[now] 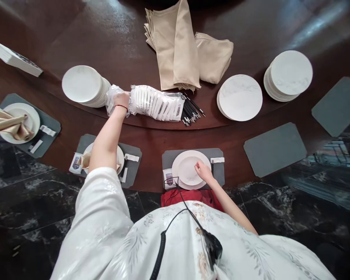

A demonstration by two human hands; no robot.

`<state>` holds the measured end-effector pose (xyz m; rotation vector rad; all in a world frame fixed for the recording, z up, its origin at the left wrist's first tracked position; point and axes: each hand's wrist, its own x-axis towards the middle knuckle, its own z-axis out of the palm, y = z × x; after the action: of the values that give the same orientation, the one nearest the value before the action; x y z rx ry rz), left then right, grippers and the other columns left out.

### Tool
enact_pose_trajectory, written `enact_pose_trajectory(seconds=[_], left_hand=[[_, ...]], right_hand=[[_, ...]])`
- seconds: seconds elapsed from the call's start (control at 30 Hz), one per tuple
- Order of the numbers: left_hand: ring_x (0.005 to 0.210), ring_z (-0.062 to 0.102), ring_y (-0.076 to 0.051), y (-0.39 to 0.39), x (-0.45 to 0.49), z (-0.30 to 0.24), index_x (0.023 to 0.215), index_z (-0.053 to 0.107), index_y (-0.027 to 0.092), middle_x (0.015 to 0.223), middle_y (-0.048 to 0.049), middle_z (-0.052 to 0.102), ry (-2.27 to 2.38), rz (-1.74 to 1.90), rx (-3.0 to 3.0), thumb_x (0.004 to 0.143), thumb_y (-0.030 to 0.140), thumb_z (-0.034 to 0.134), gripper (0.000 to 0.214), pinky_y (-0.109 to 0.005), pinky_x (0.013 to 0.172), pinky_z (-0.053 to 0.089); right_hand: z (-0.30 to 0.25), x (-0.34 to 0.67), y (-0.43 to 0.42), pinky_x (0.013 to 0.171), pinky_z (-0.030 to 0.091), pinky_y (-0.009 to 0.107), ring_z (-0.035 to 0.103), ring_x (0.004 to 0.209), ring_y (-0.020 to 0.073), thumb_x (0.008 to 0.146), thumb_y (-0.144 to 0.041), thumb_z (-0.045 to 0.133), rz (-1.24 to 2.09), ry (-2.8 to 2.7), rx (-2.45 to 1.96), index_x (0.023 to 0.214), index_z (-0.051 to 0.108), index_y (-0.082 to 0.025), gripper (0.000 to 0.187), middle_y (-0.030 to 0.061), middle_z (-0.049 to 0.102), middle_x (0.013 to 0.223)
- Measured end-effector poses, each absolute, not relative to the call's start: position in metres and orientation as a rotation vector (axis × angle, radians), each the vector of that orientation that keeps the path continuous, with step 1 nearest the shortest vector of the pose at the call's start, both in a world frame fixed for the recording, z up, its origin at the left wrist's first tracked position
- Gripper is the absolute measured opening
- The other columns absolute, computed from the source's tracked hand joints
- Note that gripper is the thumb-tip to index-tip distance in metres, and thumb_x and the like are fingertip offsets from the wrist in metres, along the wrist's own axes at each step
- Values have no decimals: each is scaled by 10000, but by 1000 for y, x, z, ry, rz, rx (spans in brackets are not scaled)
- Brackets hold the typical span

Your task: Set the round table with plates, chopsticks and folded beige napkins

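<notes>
My left hand [121, 100] reaches out to the raised round part of the table, its fingers closed on a crumpled clear plastic bag [111, 102]. Just to the right of it lies a row of white packets [156, 102] under clear plastic. Black chopsticks [191, 111] with silver ends stick out past the packets. Over the right side of a white plate stack [189, 169] hovers my right hand [203, 171], its fingers curled in, with nothing visible in them. That stack rests on a grey placemat [217, 151], between a small printed packet [168, 178] and a white-banded chopstick rest [217, 160].
Stacks of white plates stand at left [81, 83], centre right [240, 97] and far right [291, 72]. Folded beige napkins [177, 46] lie at the back. Another place setting [131, 149] sits under my left forearm. Bare placemats [275, 149] line the right edge. A black cable [161, 245] hangs before me.
</notes>
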<state>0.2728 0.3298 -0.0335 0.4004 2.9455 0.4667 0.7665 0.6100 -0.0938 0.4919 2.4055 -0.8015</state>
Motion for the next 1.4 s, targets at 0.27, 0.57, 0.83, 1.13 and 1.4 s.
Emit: enact_pose_trajectory(seconds=[0.27, 0.57, 0.83, 1.13, 1.4], left_hand=[[1193, 617, -223, 367, 408, 51, 1233, 565, 97, 1230, -99, 611, 2966, 1051, 505, 981, 236, 495, 295, -440, 1077, 432], [997, 712, -201, 469, 678, 48, 965, 635, 233, 950, -33, 684, 2146, 2200, -11, 774, 330, 785, 262, -365, 935, 584], [901, 701, -126, 524, 798, 0, 859, 635, 199, 912, -2, 685, 1187, 1902, -464, 701, 148, 825, 253, -226, 874, 567], [759, 675, -107, 520, 864, -54, 885, 607, 198, 848, -34, 675, 883, 1415, -920, 792, 91, 709, 175, -192, 696, 545], [763, 663, -103, 485, 824, -69, 886, 615, 210, 866, -30, 662, 1025, 1672, -1128, 899, 192, 599, 28, -217, 714, 529]], right_hand=[[-76, 787, 602, 791, 462, 274, 658, 852, 180, 939, -343, 494, -1296, 2415, 651, 904, 560, -183, 177, 67, 683, 912], [0, 776, 596, 812, 571, 301, 665, 741, 117, 814, -623, 664, -2555, 1758, 822, 1190, 630, -205, 563, 44, 705, 975], [-11, 846, 659, 691, 545, 250, 645, 752, 139, 686, -653, 769, -2531, 1541, 921, 979, 697, -166, 573, 47, 708, 861], [-98, 906, 699, 485, 411, 172, 543, 554, 81, 806, -473, 742, -2035, 1633, 1052, 901, 684, -110, 379, 5, 615, 655], [-158, 885, 698, 544, 428, 156, 583, 510, 70, 805, -132, 711, -877, 2069, 701, 860, 725, -84, 75, 73, 731, 766]])
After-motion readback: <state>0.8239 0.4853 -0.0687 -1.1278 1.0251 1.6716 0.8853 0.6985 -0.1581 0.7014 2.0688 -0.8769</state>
